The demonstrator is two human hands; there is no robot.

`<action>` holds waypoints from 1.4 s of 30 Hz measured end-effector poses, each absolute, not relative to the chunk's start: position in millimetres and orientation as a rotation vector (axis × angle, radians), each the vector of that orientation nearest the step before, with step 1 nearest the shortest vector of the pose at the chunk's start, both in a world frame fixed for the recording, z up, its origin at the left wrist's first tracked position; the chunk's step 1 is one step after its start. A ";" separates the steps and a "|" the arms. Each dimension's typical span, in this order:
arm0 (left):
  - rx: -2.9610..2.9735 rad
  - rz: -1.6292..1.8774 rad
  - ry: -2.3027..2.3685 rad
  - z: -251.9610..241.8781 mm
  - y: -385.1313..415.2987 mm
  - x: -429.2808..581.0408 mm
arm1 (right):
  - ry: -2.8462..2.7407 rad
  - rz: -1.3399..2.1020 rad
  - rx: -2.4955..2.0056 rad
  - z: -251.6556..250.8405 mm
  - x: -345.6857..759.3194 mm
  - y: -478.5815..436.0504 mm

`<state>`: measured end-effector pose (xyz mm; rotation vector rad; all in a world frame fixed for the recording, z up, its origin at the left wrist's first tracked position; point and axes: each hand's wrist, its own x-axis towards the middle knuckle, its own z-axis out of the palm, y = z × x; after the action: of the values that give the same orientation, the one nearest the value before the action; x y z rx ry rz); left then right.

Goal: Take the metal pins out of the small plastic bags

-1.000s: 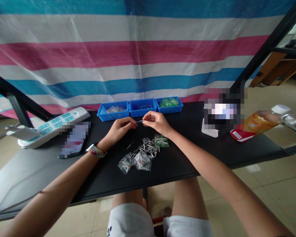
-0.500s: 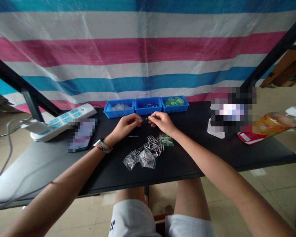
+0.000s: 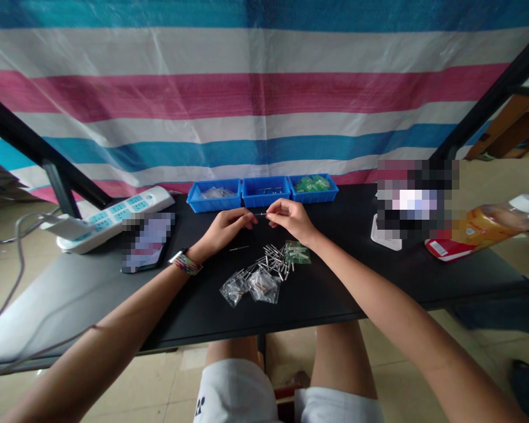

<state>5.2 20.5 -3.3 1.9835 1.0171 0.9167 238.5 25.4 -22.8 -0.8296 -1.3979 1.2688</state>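
A thin metal pin (image 3: 261, 214) runs between my two hands, just in front of the blue bins. My left hand (image 3: 230, 228) pinches its left end, and my right hand (image 3: 291, 220) pinches the right end. Another thin pin (image 3: 239, 248) lies on the black table below my left hand. Nearer to me is a pile of metal pins (image 3: 277, 258), with a green packet (image 3: 297, 252) at its right. Two clear plastic bags with small parts, a left one (image 3: 234, 289) and a right one (image 3: 264, 285), rest at the pile's front.
Three blue bins stand behind my hands: left with clear bags (image 3: 195, 200), middle with pins (image 3: 265, 201), right with green packets (image 3: 312, 197). A power strip (image 3: 119, 214) and phone (image 3: 149, 241) lie left; a white object (image 3: 385, 235) and bottle (image 3: 480, 226) lie right.
The loose pin on the table now lies at a slightly different angle. Dark shapes have appeared beyond the table at the right edge. My hands have hardly moved.
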 end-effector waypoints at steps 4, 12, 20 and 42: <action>1.995 0.896 1.024 -2.9 20.7 4.5 | -1.353 1.234 -0.820 -25.1 236.7 29.2; 1.968 0.921 1.062 -5.8 25.9 1.1 | -1.243 0.909 -0.994 -22.2 247.5 47.9; 1.885 0.995 1.040 -7.4 27.2 2.8 | -2.164 0.558 -0.810 -9.6 223.3 -1.4; 1.893 0.926 0.973 -4.2 24.0 4.6 | -1.571 1.025 -0.755 -23.6 229.9 20.3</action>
<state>4.6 24.0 -4.2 1.8930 0.9733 0.9257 229.9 20.3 -23.6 -0.7548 -1.5714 1.0246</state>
